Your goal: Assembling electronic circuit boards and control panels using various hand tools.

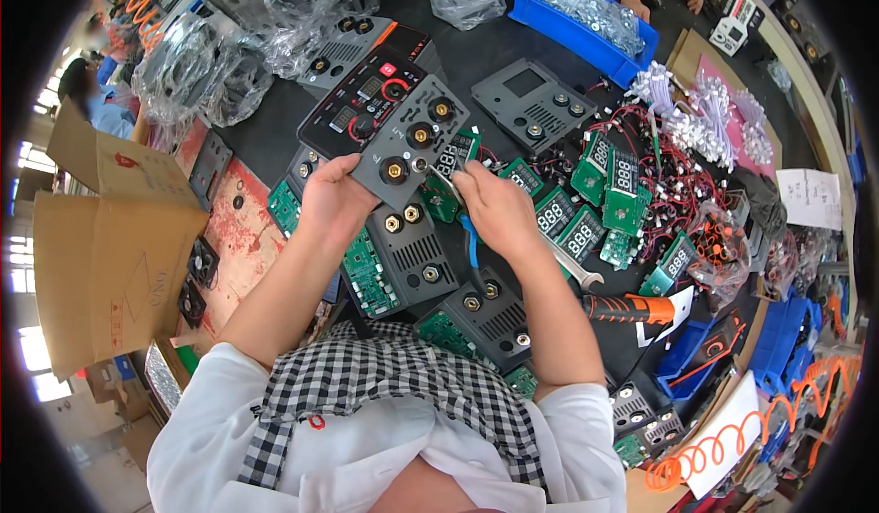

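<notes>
The left hand clamps the lower left edge of a grey front panel held tilted above the black work mat; the panel carries 4 brass-centred sockets. The right hand pinches a small metal tool against the panel's lower right edge. Gripped at 1 edge only, the panel could twist and slide if the tool pushes hard. Below lie at least 3 more ribbed panels. Further right, roughly 7 green display boards with red wires crowd together, so a slipping tool could snag them. 1 spanner and 1 orange-handled tool rest nearby.
</notes>
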`<state>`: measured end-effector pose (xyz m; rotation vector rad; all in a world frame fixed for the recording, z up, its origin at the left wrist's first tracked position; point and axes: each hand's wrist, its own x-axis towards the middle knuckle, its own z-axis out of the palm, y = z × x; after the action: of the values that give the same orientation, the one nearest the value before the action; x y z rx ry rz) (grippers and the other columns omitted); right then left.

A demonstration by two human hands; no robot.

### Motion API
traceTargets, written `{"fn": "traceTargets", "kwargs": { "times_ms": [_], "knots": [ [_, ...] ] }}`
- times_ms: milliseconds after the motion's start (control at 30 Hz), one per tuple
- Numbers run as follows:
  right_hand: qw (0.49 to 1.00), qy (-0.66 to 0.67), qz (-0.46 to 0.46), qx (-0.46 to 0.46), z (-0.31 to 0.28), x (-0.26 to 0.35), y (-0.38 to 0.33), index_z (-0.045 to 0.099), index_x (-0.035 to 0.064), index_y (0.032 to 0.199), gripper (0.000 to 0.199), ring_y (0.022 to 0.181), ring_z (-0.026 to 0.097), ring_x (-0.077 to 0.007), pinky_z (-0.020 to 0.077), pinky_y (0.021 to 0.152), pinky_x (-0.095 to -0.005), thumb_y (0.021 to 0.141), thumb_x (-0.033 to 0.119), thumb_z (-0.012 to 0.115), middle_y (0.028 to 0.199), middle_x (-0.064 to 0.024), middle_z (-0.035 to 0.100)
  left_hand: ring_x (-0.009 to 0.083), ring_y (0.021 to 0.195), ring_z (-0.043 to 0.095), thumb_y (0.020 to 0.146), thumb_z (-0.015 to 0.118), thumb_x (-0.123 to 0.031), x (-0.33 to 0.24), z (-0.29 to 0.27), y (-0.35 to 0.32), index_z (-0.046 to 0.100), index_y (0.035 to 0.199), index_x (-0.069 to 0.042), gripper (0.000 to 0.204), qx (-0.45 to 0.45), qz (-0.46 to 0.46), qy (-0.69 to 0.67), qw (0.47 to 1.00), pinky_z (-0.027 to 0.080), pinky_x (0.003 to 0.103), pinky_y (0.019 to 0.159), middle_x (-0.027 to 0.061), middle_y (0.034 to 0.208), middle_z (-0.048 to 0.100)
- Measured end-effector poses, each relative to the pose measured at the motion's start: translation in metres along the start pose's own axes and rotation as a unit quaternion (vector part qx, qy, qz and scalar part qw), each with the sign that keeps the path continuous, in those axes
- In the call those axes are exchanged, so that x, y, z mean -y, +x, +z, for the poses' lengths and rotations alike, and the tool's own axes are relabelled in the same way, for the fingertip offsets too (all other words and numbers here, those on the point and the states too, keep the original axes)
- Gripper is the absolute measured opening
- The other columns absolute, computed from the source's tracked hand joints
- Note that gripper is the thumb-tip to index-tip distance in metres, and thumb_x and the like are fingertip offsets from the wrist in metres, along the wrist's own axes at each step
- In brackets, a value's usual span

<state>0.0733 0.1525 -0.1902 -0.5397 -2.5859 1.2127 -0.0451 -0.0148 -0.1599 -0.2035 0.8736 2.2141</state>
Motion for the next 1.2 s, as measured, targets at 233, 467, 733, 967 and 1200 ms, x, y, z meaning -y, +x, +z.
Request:
{"fn": "traceTargets", "kwargs": {
  "times_ms": [233,467,733,967,1200],
  "knots": [
    [0.994,-0.017,0.011,0.104,0.004,0.009,0.016,0.051,0.0060,0.083,0.034,0.077,0.054,-0.0364,0.0420,0.066,-0.0459,0.085,0.036,0.035,0.080,-0.0190,0.057,0.0302,0.107,0.043,0.079,0.037,-0.010,-0.002,0.013,-0.004,0.043,0.104,0.009,0.032,-0.041,0.005,0.033,0.999,0.028,0.045,0.093,0.0193,0.114,0.046],
    [0.962,0.240,-0.097,0.086,0.019,0.001,-0.010,0.048,0.0011,0.081,0.030,0.077,0.052,-0.0323,0.0415,0.067,-0.0406,0.086,0.025,0.030,0.080,-0.0179,0.052,0.0306,0.105,0.044,0.078,0.041,-0.011,-0.009,-0.008,-0.003,0.045,0.103,0.008,0.031,-0.011,0.009,0.048,0.999,0.028,0.044,0.093,0.0184,0.111,0.048],
    [0.762,0.601,0.027,0.237,0.072,0.011,-0.126,0.036,0.0059,0.101,0.040,0.085,0.042,-0.0123,0.0353,0.075,-0.0254,0.072,0.021,0.059,0.092,-0.0041,0.043,0.0318,0.111,0.039,0.075,0.043,-0.011,-0.007,0.005,0.003,0.042,0.109,0.008,0.039,0.047,-0.005,0.040,0.998,0.025,0.044,0.096,0.0185,0.116,0.045],
    [0.932,0.329,0.028,0.151,0.051,0.019,-0.123,0.027,-0.0020,0.119,0.085,0.087,0.050,-0.0232,0.0433,0.070,-0.0299,0.056,0.032,0.071,0.107,-0.0163,0.043,0.0300,0.107,0.042,0.078,0.042,-0.013,-0.002,0.011,0.009,0.041,0.109,0.007,0.037,0.022,0.010,0.047,0.999,0.027,0.045,0.093,0.0176,0.113,0.047],
    [0.992,0.041,-0.119,-0.001,-0.031,-0.013,-0.034,0.038,0.0111,0.113,0.065,0.074,0.051,-0.0325,0.0434,0.063,-0.0402,0.054,0.022,0.063,0.088,-0.0134,0.045,0.0298,0.105,0.045,0.077,0.039,-0.008,0.001,0.028,0.001,0.041,0.107,0.007,0.033,0.046,-0.031,0.043,0.998,0.030,0.046,0.091,0.0179,0.112,0.047]
  ]
}}
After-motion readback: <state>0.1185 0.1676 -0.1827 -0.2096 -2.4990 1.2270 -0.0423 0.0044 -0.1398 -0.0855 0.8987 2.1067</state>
